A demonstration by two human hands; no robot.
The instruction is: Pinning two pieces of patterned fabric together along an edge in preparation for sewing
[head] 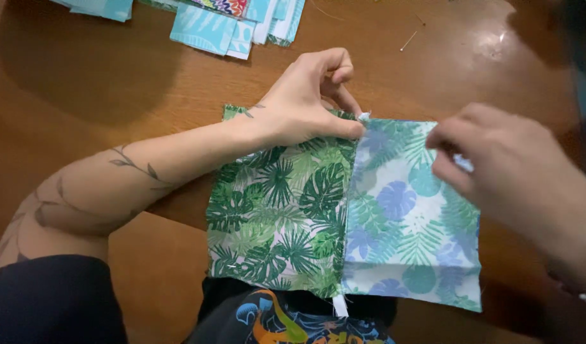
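— What lies nearest?
— Two joined leaf-print squares, green square [277, 220] and blue square [410, 223], flat on the counter [146, 83].
— The hands?
— Left hand [305, 102] pinches the seam's top; right hand [496, 165], blurred, grips the blue square's edge.
— Beyond?
— A fabric stack [235, 22].

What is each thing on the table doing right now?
Green leaf cloth: flat on the table, joined to the blue one along the middle.
Blue leaf cloth: flat, bottom edge folded up.
Left hand: pinching the top of the join.
Right hand: blurry, over the blue cloth's top edge.
Cloth pile: stacked at the far edge.
Pin: lying loose on the table.
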